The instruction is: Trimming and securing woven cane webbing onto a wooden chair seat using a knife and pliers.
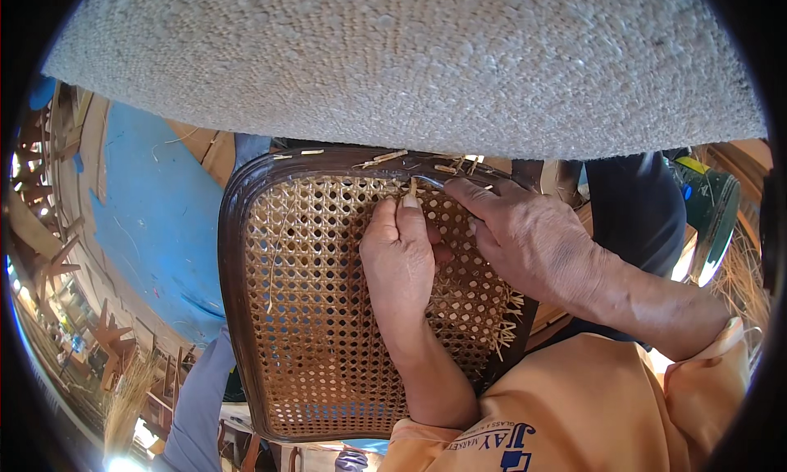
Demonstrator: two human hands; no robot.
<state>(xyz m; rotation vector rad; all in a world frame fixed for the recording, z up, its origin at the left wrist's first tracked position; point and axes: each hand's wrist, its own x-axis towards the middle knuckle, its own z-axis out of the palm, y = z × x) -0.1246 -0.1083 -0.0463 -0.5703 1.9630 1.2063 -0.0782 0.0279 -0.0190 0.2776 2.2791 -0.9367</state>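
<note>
Where the head view reaches its middle, the left hand (400, 263) lies over an upright, rounded panel of golden-brown woven cane (320, 259), which fills the centre of the frame inside a dark brown wooden frame (235, 250). Its thumb and forefinger are pinched together on a short, pale tan sliver of cane (413, 188), just below the panel's upper rail. The right hand (541, 242), to the right of centre, has its fingers closed around a thin grey metal tool (428, 182), whose tip lies near the sliver; the tool's handle is hidden by the hand. Loose straw-coloured cane scraps (382, 158) rest along the upper rail, one long strand (275, 259) trails down the panel's left part, and cut cane ends (510, 324) bristle at its right edge. A bright blue sheet (156, 218) spreads at the left of the frame, an orange shirt (582, 398) fills the lower right, and a coarse beige woven fabric (410, 62) spans the top.
</note>
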